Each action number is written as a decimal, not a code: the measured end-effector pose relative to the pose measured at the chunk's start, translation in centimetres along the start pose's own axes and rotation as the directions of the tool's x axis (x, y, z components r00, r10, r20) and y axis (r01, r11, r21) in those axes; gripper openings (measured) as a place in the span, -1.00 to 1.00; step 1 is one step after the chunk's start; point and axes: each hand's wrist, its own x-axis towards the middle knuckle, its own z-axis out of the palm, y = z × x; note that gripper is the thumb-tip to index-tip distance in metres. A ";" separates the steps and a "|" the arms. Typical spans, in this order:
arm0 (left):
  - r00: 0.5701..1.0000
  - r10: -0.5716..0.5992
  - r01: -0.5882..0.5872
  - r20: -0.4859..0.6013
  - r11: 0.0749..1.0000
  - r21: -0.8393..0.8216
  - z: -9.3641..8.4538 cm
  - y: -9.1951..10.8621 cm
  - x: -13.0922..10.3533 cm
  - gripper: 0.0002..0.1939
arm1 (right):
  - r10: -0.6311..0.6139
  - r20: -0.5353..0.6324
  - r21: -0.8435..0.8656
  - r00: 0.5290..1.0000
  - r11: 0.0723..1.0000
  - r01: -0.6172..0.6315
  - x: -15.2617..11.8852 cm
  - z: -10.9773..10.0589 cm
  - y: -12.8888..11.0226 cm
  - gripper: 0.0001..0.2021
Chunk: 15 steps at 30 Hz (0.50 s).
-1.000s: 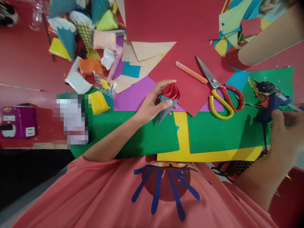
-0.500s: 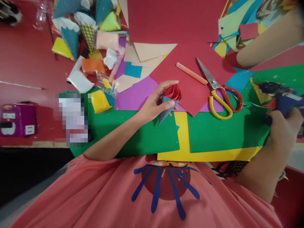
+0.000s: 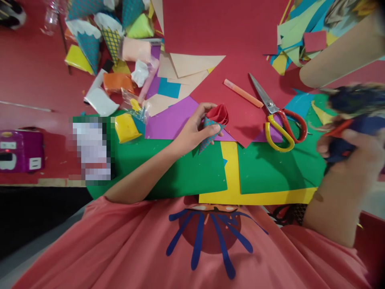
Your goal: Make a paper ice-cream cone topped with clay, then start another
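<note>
My left hand (image 3: 198, 128) holds a small blue patterned paper cone (image 3: 208, 138) between thumb and fingers. Folded red paper (image 3: 220, 114) fills the cone's mouth, which faces up and away from me. At the right, my right hand (image 3: 357, 144) is wrapped round a dark blue tool with an orange part (image 3: 368, 124), which looks like a glue gun and is blurred. Between the hands lie scissors with one yellow and one red handle (image 3: 272, 106), their blades apart, on red and purple paper. An orange marker (image 3: 243, 93) lies left of the blades.
Green sheets (image 3: 171, 168) and a yellow sheet (image 3: 233, 168) cover the near table. Finished-looking cones (image 3: 88, 42) and clay packets (image 3: 126, 128) stand at the left. A cardboard tube (image 3: 339, 54) and paper scraps (image 3: 300, 36) are at the upper right. A purple box (image 3: 22, 150) sits far left.
My right hand has lifted the dark blue tool slightly and brought it a little closer to me and leftward. The cone has tilted slightly in my left hand.
</note>
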 end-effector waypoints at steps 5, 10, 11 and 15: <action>1.000 0.003 -0.002 -0.023 0.999 0.054 -0.4 0.0 0.3 -0.50 | -0.100 0.383 0.203 0.918 0.979 0.022 0.6 6.7 -2.6 -0.91; 0.992 0.025 -0.009 -0.124 0.992 0.128 -0.9 0.4 0.6 -0.47 | -0.162 0.522 0.328 0.837 0.944 -0.022 2.2 9.5 -1.5 -0.88; 0.990 0.016 0.002 -0.139 0.992 0.127 -1.0 0.4 0.6 -0.49 | -0.153 0.541 0.329 0.827 0.944 -0.041 2.3 9.7 -1.1 -0.86; 0.983 -0.038 0.055 -0.177 0.994 0.097 -1.0 0.7 0.7 -0.54 | -0.073 0.547 0.232 0.834 0.970 -0.068 1.7 10.2 -0.3 -0.78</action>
